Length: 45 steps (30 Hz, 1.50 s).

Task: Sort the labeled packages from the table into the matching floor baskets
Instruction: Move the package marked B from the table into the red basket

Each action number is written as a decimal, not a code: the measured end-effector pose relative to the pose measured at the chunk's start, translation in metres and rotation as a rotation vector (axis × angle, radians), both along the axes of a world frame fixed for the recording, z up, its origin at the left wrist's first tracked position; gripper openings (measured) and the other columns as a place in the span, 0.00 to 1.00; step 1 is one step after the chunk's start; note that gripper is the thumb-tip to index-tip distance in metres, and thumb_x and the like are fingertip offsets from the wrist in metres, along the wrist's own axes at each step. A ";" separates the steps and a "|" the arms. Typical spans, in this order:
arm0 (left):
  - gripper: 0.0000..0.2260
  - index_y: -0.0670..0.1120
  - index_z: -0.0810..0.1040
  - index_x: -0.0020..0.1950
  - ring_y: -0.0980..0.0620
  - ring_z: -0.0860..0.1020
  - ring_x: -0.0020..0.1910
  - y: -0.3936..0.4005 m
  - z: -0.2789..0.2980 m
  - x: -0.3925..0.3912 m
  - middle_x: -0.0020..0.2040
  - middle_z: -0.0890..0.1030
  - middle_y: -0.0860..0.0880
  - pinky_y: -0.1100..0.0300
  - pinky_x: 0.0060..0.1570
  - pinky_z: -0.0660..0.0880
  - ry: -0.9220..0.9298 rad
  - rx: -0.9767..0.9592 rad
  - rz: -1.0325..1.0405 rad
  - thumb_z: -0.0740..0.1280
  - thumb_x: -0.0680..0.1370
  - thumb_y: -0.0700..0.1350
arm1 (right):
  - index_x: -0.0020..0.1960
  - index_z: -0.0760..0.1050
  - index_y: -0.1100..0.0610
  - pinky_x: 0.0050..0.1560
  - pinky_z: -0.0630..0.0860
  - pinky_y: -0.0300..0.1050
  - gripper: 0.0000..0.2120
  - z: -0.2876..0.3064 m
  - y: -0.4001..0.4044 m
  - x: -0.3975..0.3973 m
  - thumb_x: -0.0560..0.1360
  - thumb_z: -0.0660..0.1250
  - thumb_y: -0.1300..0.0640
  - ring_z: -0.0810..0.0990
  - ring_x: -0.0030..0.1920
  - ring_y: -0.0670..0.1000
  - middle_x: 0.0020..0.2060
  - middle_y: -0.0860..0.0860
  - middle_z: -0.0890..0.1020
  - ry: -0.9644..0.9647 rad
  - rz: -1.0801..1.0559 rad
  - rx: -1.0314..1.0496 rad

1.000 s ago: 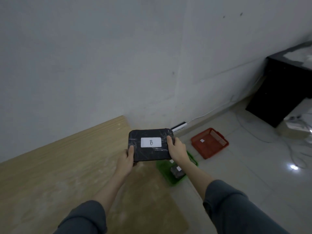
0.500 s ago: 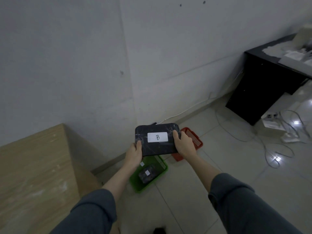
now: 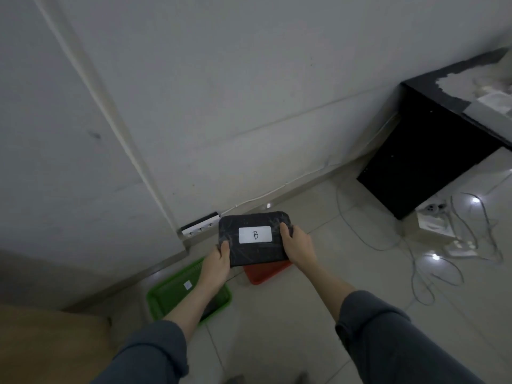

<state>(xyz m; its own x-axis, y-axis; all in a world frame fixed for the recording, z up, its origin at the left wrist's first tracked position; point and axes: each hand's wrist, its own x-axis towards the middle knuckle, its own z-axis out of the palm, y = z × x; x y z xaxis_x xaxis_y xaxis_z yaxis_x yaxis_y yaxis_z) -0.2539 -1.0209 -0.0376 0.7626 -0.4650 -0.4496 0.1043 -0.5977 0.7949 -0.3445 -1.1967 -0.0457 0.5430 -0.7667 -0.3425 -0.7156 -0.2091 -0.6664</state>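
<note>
A black wrapped package point(image 3: 256, 252) with a white label reading "B" is held flat in the air by both hands. My left hand point(image 3: 216, 266) grips its left edge and my right hand point(image 3: 297, 245) grips its right edge. The package hangs directly over the red basket point(image 3: 264, 271) on the floor, which is mostly hidden beneath it. To the left stands the green basket point(image 3: 169, 293) with a small white label; a dark package lies inside, partly hidden by my left forearm.
The wooden table corner point(image 3: 47, 345) shows at the bottom left. A white power strip point(image 3: 201, 227) lies against the wall. A black cabinet point(image 3: 426, 151) stands at the right, with loose cables and adapters point(image 3: 448, 245) on the tiled floor.
The view has swung away from the table toward the floor. Both hands have carried the "B" package from above the green basket to above the red basket.
</note>
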 end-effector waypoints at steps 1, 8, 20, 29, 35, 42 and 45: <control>0.22 0.39 0.74 0.56 0.42 0.77 0.56 -0.014 -0.004 0.002 0.54 0.80 0.40 0.56 0.53 0.72 0.005 -0.001 0.015 0.49 0.82 0.53 | 0.54 0.74 0.61 0.47 0.68 0.47 0.24 -0.006 -0.016 0.004 0.77 0.53 0.41 0.77 0.54 0.61 0.51 0.60 0.80 0.007 0.013 0.012; 0.23 0.37 0.73 0.63 0.41 0.76 0.60 -0.125 -0.070 0.001 0.62 0.77 0.36 0.60 0.50 0.65 0.065 0.085 0.250 0.50 0.82 0.52 | 0.60 0.72 0.61 0.50 0.69 0.49 0.26 -0.080 -0.135 0.033 0.78 0.52 0.41 0.76 0.56 0.61 0.56 0.61 0.79 0.045 0.195 0.100; 0.23 0.37 0.71 0.64 0.38 0.77 0.57 -0.216 -0.281 0.010 0.61 0.78 0.36 0.47 0.60 0.74 0.154 0.239 0.338 0.49 0.82 0.52 | 0.56 0.73 0.58 0.46 0.68 0.45 0.25 -0.305 -0.232 0.060 0.77 0.51 0.39 0.79 0.51 0.59 0.51 0.58 0.81 0.115 0.339 0.130; 0.18 0.39 0.68 0.65 0.39 0.75 0.61 -0.244 -0.537 0.033 0.62 0.77 0.38 0.52 0.60 0.72 0.137 0.284 0.241 0.54 0.81 0.49 | 0.61 0.71 0.61 0.56 0.73 0.48 0.26 -0.558 -0.273 0.083 0.78 0.53 0.41 0.78 0.56 0.60 0.57 0.60 0.80 0.230 0.472 0.178; 0.19 0.34 0.67 0.65 0.40 0.76 0.60 -0.249 -0.642 0.037 0.62 0.77 0.36 0.56 0.57 0.72 0.169 0.421 0.115 0.56 0.81 0.47 | 0.64 0.69 0.64 0.65 0.68 0.50 0.28 -0.652 -0.284 0.087 0.78 0.54 0.42 0.74 0.63 0.61 0.63 0.63 0.75 0.405 0.636 0.147; 0.18 0.33 0.65 0.64 0.38 0.78 0.57 -0.245 -0.679 0.043 0.60 0.78 0.34 0.56 0.51 0.73 0.099 0.476 0.080 0.58 0.81 0.46 | 0.70 0.59 0.65 0.68 0.65 0.53 0.30 -0.680 -0.276 0.086 0.78 0.56 0.44 0.70 0.66 0.64 0.66 0.66 0.70 0.446 0.666 0.101; 0.18 0.34 0.67 0.63 0.39 0.77 0.58 -0.245 -0.677 0.040 0.60 0.77 0.35 0.55 0.55 0.74 0.099 0.495 0.037 0.59 0.80 0.46 | 0.69 0.59 0.66 0.68 0.66 0.54 0.29 -0.679 -0.275 0.080 0.79 0.55 0.45 0.70 0.65 0.63 0.66 0.66 0.70 0.492 0.664 0.083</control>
